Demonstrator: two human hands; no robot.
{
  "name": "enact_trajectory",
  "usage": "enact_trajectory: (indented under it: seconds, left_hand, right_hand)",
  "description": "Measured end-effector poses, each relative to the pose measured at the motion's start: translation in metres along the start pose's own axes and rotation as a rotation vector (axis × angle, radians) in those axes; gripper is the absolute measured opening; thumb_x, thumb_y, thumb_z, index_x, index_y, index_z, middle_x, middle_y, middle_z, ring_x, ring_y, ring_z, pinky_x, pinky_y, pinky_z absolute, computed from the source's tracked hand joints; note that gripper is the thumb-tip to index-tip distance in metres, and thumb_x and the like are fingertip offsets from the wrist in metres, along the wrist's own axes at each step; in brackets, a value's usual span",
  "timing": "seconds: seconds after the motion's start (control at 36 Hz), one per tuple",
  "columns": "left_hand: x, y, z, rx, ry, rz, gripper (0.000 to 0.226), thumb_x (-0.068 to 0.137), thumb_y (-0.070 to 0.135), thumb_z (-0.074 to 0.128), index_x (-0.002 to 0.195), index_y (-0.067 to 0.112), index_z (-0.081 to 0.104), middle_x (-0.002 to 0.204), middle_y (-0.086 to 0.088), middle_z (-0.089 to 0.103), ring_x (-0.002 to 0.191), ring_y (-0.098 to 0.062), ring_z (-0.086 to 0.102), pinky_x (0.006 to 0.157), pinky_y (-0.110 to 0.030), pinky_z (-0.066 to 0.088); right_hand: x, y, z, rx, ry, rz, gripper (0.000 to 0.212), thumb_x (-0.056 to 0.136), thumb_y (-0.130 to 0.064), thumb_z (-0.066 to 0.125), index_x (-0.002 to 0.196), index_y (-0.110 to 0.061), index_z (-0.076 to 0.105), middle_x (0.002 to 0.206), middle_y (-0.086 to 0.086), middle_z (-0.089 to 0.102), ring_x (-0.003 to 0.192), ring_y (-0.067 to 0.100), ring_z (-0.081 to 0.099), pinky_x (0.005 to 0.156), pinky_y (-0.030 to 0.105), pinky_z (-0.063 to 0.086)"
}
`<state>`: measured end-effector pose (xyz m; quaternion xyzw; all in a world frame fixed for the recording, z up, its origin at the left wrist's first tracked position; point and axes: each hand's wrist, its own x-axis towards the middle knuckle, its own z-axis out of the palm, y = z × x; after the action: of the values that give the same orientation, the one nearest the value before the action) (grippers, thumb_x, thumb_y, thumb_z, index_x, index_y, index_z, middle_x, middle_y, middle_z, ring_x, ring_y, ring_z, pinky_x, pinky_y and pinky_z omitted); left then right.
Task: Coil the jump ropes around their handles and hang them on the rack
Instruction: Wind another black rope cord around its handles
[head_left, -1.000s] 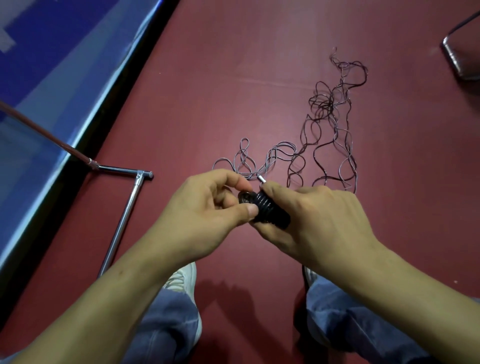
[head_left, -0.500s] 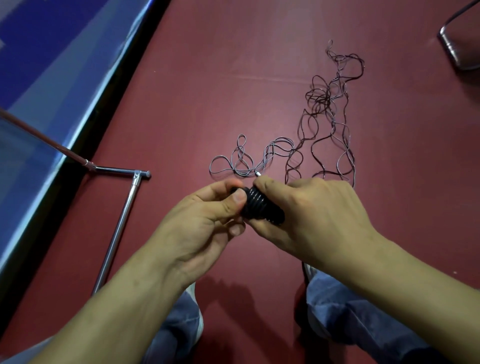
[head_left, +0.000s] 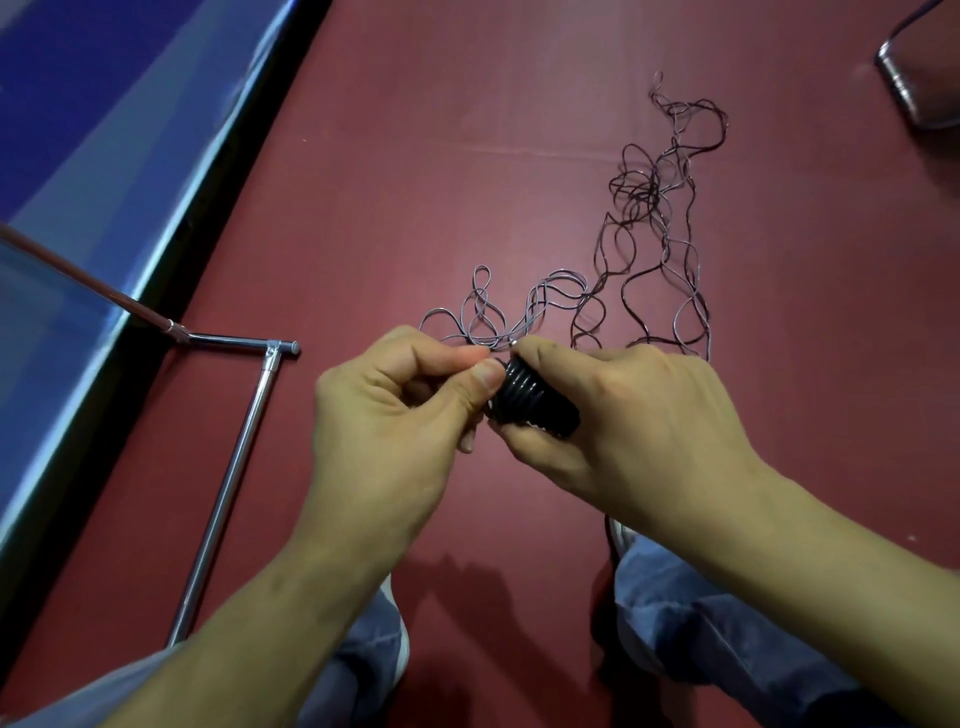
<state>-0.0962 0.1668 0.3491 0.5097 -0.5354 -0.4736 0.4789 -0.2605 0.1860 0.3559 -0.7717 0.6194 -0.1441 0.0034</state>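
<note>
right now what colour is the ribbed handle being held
The ribbed jump-rope handle is black; head view.

Right hand (head_left: 618, 415) holding black coiled handle (head_left: 535, 402), left hand (head_left: 395, 410) pinching rope (head_left: 623, 270), red floor (head_left: 415, 182)

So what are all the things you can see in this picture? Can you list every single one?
handle: one, black and ribbed, between both hands.
cord: one loose tangle, dark and thin, on the floor beyond the hands, leading back to the handle.
rack tubes: silvery metal, joined at a corner, on the floor at the left.
floor: dark red, under everything.
blue surface: one, along the left edge.
metal frame: one, shiny, top right corner, cut off; cannot tell what it is.
shoes: two, white, peeking out below the arms.
jeans: blue, at the bottom.
left hand: pinches the cord at the handle's end.
right hand: grips the handle.
</note>
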Motion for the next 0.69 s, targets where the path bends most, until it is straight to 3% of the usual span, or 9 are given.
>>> enact_trajectory:
  seconds: [0.08,0.25,0.33,0.42,0.56,0.64,0.69]
  left_hand:
    - [-0.001,0.006,-0.005,-0.127,-0.125,-0.089,0.027,0.069,0.006,0.084,0.093,0.012,0.073,0.079,-0.009,0.069,0.068,-0.014,0.064,0.068,-0.020,0.054]
    - [0.002,0.004,-0.002,-0.047,-0.055,-0.086,0.025,0.076,-0.012,0.077,0.086,0.010,0.070,0.067,0.002,0.068,0.055,-0.015,0.057,0.056,-0.022,0.049]
    - [0.001,0.001,-0.001,0.003,-0.014,-0.038,0.019,0.080,-0.008,0.076,0.082,0.010,0.070,0.060,0.001,0.064,0.051,-0.015,0.054,0.053,-0.023,0.046]
    - [0.002,-0.002,-0.002,-0.019,0.000,-0.041,0.016,0.086,-0.003,0.072,0.077,0.009,0.068,0.058,-0.016,0.060,0.049,-0.019,0.049,0.049,-0.028,0.043]
    - [0.008,0.000,-0.001,-0.057,-0.041,-0.150,0.006,0.089,0.003,0.071,0.087,0.006,0.066,0.058,-0.007,0.058,0.045,-0.019,0.049,0.043,-0.027,0.043]
    - [0.018,0.007,-0.009,-0.169,-0.120,-0.219,0.020,0.088,0.020,0.069,0.098,0.003,0.064,0.062,-0.009,0.057,0.047,-0.023,0.050,0.045,-0.029,0.046]
    - [0.022,0.010,-0.017,-0.173,-0.211,-0.295,0.027,0.090,0.026,0.067,0.088,-0.001,0.068,0.065,-0.018,0.058,0.053,-0.025,0.051,0.048,-0.030,0.048]
  right_hand:
    - [0.002,0.003,-0.005,0.032,-0.015,0.011,0.036,0.080,-0.059,0.053,0.096,-0.028,0.061,0.060,-0.002,0.060,0.056,0.033,0.059,0.045,0.029,0.035]
    - [0.003,0.000,-0.002,0.016,0.004,-0.007,0.035,0.082,-0.061,0.058,0.094,-0.028,0.060,0.060,-0.004,0.057,0.051,0.030,0.057,0.043,0.027,0.033]
    - [0.002,-0.002,-0.002,0.045,0.008,0.001,0.038,0.084,-0.064,0.056,0.094,-0.027,0.059,0.059,-0.003,0.057,0.052,0.031,0.057,0.042,0.029,0.036]
    - [0.000,-0.006,0.001,0.062,-0.046,0.009,0.046,0.084,-0.068,0.046,0.098,-0.027,0.060,0.059,0.000,0.059,0.054,0.035,0.059,0.043,0.032,0.040]
    - [0.002,-0.003,-0.001,0.079,-0.077,0.014,0.054,0.081,-0.075,0.040,0.103,-0.030,0.060,0.062,0.000,0.063,0.060,0.034,0.063,0.047,0.033,0.043]
    - [0.005,-0.003,-0.005,0.105,-0.023,0.011,0.050,0.080,-0.073,0.047,0.096,-0.028,0.063,0.056,0.000,0.060,0.054,0.035,0.060,0.044,0.032,0.044]
    - [0.006,-0.005,-0.005,0.108,-0.037,0.013,0.052,0.080,-0.075,0.043,0.096,-0.029,0.062,0.056,0.000,0.060,0.054,0.036,0.061,0.045,0.032,0.043]
